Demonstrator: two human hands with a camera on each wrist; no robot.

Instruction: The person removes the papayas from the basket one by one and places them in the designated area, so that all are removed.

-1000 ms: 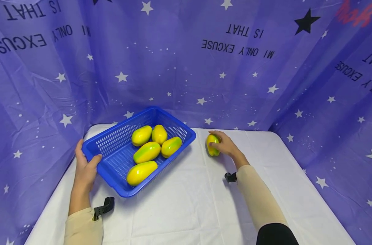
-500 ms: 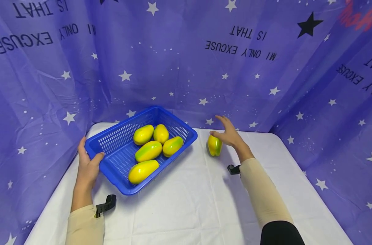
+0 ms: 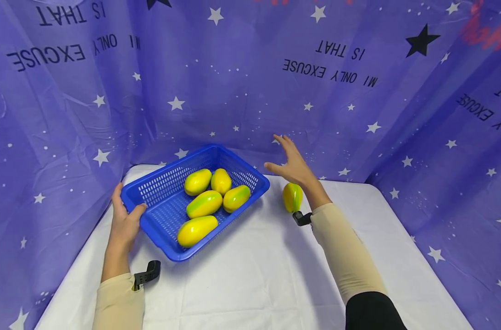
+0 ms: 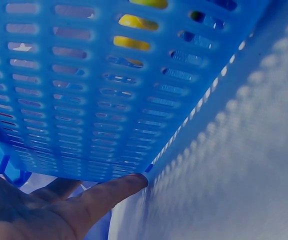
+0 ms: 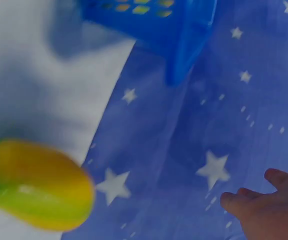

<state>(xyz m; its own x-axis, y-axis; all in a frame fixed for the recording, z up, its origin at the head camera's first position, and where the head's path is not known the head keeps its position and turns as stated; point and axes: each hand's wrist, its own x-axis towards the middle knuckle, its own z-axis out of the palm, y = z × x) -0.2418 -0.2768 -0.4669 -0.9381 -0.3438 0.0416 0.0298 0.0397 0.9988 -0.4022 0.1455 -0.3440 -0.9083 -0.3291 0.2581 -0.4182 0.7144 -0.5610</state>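
Five yellow fruits (image 3: 204, 204), some with green on them, lie in your blue basket (image 3: 164, 217). The basket is on the left, over the white tabletop (image 3: 242, 284). Your left hand (image 3: 124, 225) has its left end — the fingers are clamped on it, with the thumb over the rim. One more fruit (image 3: 292, 197), yellow and green, lies on the tabletop to the right of the basket. Your right hand (image 3: 292, 166) is up in the air near that fruit — its fingers are spread apart. Behind everything hangs a purple curtain (image 3: 234, 91) with white stars and upside-down words.
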